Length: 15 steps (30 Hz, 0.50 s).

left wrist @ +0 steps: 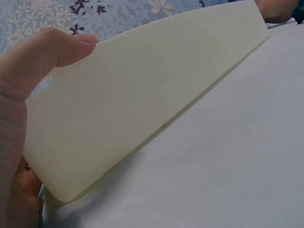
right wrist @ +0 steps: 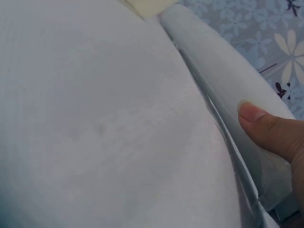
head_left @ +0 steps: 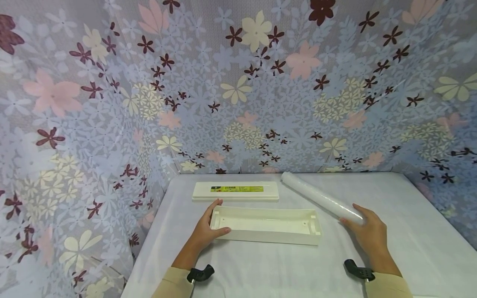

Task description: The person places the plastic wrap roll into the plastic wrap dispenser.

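Observation:
A long cream plastic box [head_left: 275, 237], its hollow side up, lies on the white-covered table. My left hand [head_left: 206, 229] grips its left end, with the thumb over the near wall and the fingers round the far side. In the left wrist view the thumb presses the rim of the box's smooth outer wall [left wrist: 156, 71]. To the right, a roll of cling film [head_left: 320, 196] slants away toward the back of the table. My right hand [head_left: 372, 234] holds its near end, thumb on one side and fingers on the other.
Behind the box lies a cream lid [head_left: 235, 196] with a green and yellow label [head_left: 237, 188]. The table [head_left: 275, 273] ends at the back against a floral curtain [head_left: 238, 91]. Each wrist wears a black strap mount [head_left: 201, 273].

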Each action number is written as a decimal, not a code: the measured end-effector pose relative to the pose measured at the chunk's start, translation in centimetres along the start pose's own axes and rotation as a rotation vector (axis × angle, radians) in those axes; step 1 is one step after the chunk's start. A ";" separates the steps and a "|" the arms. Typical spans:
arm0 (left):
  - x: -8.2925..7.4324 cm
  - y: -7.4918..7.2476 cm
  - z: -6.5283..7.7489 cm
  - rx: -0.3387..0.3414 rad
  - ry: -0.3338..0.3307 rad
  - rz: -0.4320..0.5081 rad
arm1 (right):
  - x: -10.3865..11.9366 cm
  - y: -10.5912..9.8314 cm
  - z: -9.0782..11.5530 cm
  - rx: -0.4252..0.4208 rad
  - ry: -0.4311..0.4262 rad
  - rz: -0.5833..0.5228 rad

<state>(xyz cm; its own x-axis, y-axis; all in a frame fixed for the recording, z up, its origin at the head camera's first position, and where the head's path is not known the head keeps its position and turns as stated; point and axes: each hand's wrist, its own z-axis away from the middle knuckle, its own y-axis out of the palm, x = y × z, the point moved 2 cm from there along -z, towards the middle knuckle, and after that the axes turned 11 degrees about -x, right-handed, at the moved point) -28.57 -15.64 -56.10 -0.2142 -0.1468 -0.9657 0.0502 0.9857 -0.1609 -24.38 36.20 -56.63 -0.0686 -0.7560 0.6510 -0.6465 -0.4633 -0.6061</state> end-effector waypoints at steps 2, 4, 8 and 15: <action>0.0 0.0 0.0 -0.001 -0.004 -0.004 | 0.1 0.0 0.1 -0.006 0.001 -0.004; 0.0 0.0 0.0 -0.003 -0.006 -0.008 | 0.0 -0.1 0.1 -0.005 0.006 -0.011; 0.1 0.1 -0.1 -0.005 -0.005 -0.012 | 0.1 -0.1 0.1 0.001 0.029 -0.018; 0.3 -0.1 -0.1 -0.015 -0.007 -0.019 | 0.5 -0.2 0.2 -0.010 0.037 -0.043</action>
<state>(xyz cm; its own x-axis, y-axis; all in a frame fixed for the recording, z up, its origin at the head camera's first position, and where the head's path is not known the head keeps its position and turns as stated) -28.75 -15.74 -56.40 -0.2081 -0.1664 -0.9638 0.0315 0.9838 -0.1767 -24.16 35.84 -56.32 -0.0686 -0.7173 0.6933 -0.6573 -0.4903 -0.5723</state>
